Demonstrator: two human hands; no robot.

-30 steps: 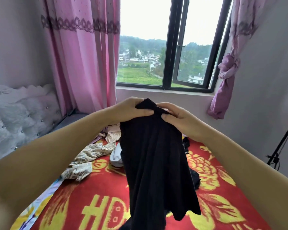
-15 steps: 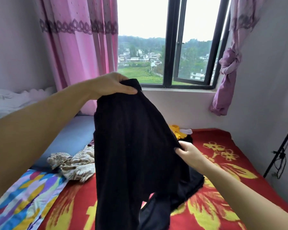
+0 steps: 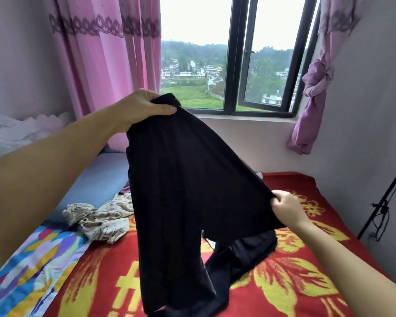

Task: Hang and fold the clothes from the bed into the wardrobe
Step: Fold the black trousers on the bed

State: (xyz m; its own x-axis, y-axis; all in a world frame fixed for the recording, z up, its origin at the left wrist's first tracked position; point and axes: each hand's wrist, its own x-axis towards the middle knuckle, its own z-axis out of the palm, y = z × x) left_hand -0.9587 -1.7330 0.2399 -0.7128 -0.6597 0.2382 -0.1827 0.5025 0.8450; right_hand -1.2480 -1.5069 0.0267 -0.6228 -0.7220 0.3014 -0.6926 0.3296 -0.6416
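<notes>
The black garment [image 3: 188,191] hangs spread between both hands above the bed [image 3: 306,282], its top edge slanting from high on the left down to the right. The left hand [image 3: 140,108] holds one corner up in front of the window, its grip closed with the thumb pressed over the cloth. The right hand [image 3: 286,208] has its grip curled round the opposite corner, lower and nearer. The bottom of the cloth trails onto a second dark piece [image 3: 245,252] lying on the red blanket.

To do this step well, the two corners should likely come level, so the fabric hangs flat and its shape can be read before folding or hanging. Lifting it clear of the dark piece underneath would keep the two from tangling. A gentle shake would probably drop the creases out. The patterned cream garment [image 3: 98,216] sits on the left of the bed, apart from this one, waiting its turn. The wardrobe is not in view.
</notes>
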